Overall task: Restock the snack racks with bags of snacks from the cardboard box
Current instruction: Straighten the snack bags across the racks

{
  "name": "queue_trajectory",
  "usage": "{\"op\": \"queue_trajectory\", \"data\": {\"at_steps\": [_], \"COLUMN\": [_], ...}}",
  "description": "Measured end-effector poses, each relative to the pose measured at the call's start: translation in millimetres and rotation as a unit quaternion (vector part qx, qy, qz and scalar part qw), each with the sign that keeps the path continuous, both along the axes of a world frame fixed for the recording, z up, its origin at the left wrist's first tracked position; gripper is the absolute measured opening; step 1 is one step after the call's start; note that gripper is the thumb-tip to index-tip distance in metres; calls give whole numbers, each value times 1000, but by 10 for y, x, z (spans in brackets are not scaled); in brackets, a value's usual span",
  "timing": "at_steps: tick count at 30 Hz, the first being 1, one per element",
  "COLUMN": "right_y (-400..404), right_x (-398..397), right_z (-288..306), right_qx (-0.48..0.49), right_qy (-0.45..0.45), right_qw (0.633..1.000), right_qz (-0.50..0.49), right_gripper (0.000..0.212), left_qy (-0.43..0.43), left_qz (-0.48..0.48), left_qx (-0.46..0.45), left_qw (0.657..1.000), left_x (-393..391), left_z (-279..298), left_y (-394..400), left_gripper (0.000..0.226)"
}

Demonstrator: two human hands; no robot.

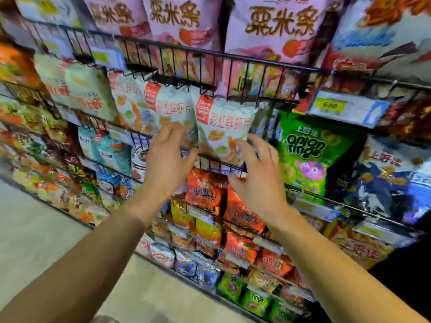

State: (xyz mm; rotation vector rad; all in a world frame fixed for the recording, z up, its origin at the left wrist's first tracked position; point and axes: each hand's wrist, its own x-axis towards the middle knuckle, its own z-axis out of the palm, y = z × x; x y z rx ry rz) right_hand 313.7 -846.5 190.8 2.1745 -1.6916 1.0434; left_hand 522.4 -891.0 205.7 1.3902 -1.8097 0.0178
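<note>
Both hands reach up to the black wire snack rack (233,60), fingers spread and relaxed, gripping nothing. The left hand (169,157) has its fingertips at the lower edge of one white prawn-cracker bag (172,108), while the right hand (258,173) touches the lower corner of the neighbouring white bag (224,127), which stands in the rack just left of a green onion rings bag (310,155). Pink bags (275,29) fill the rack above and orange bags (205,190) the one below.

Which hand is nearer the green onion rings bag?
Right. The right hand is just left of the green onion rings bag, fingers open; the left hand is farther left, beyond the white prawn cracker bag.
</note>
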Motion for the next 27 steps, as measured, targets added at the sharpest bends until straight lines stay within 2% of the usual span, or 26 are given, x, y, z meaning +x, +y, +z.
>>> {"op": "queue_trajectory", "data": {"at_steps": [5, 8, 11, 14, 17, 21, 27], "right_y": [-339, -515, -686, -838, -961, -1088, -1132], "right_x": [532, 748, 864, 916, 955, 1031, 1070], "right_z": [40, 0, -76, -121, -95, -121, -142], "right_qx": [-34, -63, -41, -34, -20, -8, -35], "right_qy": [7, 13, 2, -7, -41, -83, -98], "right_qw": [996, 985, 974, 968, 962, 957, 953], "right_qz": [-84, -160, -224, -248, -268, -278, -286], "right_gripper": [77, 81, 86, 97, 98, 99, 94], "left_qy": [1, -10, -35, -27, -4, 40, 34], "left_qz": [17, -25, -90, -147, -175, -189, -185], "left_qx": [-6, -11, -16, 8, 9, -2, 5], "left_qw": [1000, 1000, 995, 989, 985, 981, 982], "left_x": [598, 771, 774, 688, 622, 538, 592], "left_z": [36, 3, -175, -284, -289, -312, -254], "left_y": [-537, -883, -1127, -1308, -1493, -1631, -1675], "left_gripper": [63, 66, 77, 95, 102, 106, 107]}}
